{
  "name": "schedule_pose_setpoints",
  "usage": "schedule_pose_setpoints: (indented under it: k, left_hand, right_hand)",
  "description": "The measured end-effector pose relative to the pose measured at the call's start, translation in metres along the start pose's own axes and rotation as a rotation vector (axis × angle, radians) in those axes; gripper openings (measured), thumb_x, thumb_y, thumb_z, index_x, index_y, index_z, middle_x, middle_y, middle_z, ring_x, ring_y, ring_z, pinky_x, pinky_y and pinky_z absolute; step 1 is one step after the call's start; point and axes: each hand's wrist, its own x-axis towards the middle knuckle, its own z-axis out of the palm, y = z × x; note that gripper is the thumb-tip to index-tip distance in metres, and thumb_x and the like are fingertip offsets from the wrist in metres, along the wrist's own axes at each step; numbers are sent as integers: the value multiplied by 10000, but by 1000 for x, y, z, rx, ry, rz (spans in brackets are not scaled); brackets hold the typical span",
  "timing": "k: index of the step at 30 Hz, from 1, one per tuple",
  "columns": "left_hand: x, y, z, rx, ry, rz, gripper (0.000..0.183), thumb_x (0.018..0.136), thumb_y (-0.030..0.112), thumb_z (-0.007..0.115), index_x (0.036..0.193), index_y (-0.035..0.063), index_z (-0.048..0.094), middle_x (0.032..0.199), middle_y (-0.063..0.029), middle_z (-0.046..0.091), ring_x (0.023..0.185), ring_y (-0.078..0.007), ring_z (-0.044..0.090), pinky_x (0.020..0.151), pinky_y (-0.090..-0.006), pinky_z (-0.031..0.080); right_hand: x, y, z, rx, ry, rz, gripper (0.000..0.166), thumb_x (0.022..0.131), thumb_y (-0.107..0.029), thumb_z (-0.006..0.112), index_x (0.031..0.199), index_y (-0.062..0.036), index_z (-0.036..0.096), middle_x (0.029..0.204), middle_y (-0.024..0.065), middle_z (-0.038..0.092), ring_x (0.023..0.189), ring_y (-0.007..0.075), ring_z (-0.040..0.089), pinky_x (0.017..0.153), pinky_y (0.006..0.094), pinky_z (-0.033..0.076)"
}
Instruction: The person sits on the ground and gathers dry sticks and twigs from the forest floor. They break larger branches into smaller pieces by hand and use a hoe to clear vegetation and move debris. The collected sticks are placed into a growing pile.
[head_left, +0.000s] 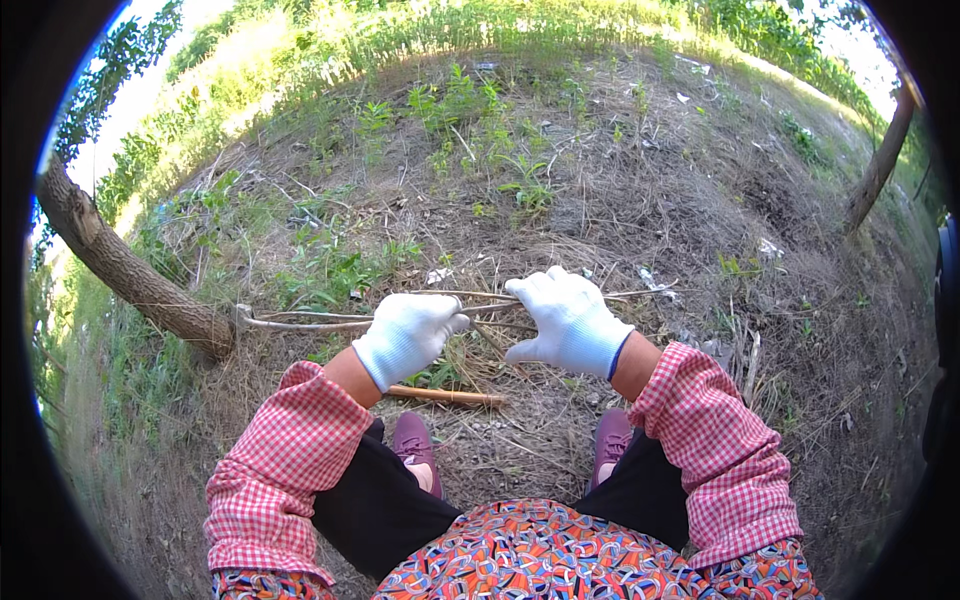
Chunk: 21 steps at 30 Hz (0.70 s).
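Several thin dry sticks lie crosswise in front of me, at the height of my hands. My left hand, in a white knitted glove, is closed around the sticks near their middle. To its right, my right hand, in a matching glove, has its thumb spread away from the fingers; the fingers are over the sticks, and the palm side is hidden. More stick ends stick out beyond the right hand. Below my left hand a thicker, peeled orange-brown stick lies on the ground.
A tree trunk leans at the left and another trunk stands at the right. Dry grass, green weeds and scraps of white litter cover the ground. My purple shoes stand apart, and a short broken stick is at the right.
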Motion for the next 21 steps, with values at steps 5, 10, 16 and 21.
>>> schedule_pose_setpoints:
  k: [5, 10, 16, 21]
  left_hand:
    - [-7, -6, -1, -48, 47, 22, 237, 923, 294, 626, 796, 94, 616, 672, -112, 604, 646, -324, 638, 592, -426, 498]
    - [0, 2, 0, -8, 64, 70, 177, 907, 266, 651, 868, 94, 634, 716, -108, 618, 653, -303, 641, 567, -394, 500]
    - [-4, 3, -3, 82, 46, 98, 185, 906, 288, 643, 880, 108, 608, 720, -72, 588, 656, -278, 629, 574, -391, 498]
    - [0, 1, -1, 86, 101, 141, 213, 850, 263, 689, 960, 86, 645, 789, -85, 605, 769, -285, 632, 666, -403, 503]
  right_hand:
    - [-1, -2, 2, -31, 9, -58, 666, 741, -406, 788, 1267, -63, 567, 1066, 111, 640, 1029, 297, 590, 895, 418, 472]
    - [-3, -1, 10, -127, 59, -79, 351, 799, -305, 743, 1026, -63, 626, 888, 102, 654, 901, 287, 608, 806, 420, 456]
    - [3, -5, 20, 33, 56, -56, 221, 927, -262, 623, 870, -56, 566, 695, 122, 628, 626, 329, 644, 597, 431, 500]
    - [0, 0, 10, 49, 22, -39, 193, 925, -229, 616, 912, -43, 567, 727, 140, 637, 682, 343, 662, 599, 433, 520]
